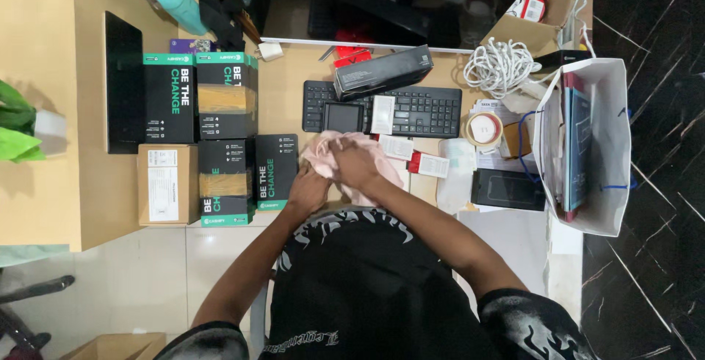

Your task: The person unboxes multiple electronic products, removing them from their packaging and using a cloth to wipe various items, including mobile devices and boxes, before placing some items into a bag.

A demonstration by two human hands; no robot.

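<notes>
A light wooden desk runs under me, with pale floor tiles nearer my body and dark marbled floor off to my right. My two hands meet at the desk's near edge on a pink cloth. My right hand lies on top of the cloth, fingers curled down and closed into its folds. My left hand sits just beside it, a little nearer to me, pressed against the cloth's lower edge; its fingers are tucked under, so I cannot tell how tightly they grip.

Just beyond my fingers lies a black keyboard, with a small dark device and a white card resting on it, and a long black box tilted across its far edge. To the left of my left hand stand black boxes with green trim, some taped, and a brown carton further left. To the right of my right hand are small white packets, a roll of tape, a black phone, and a white paper bag well off to the side. A coil of white cable lies beyond the tape.
</notes>
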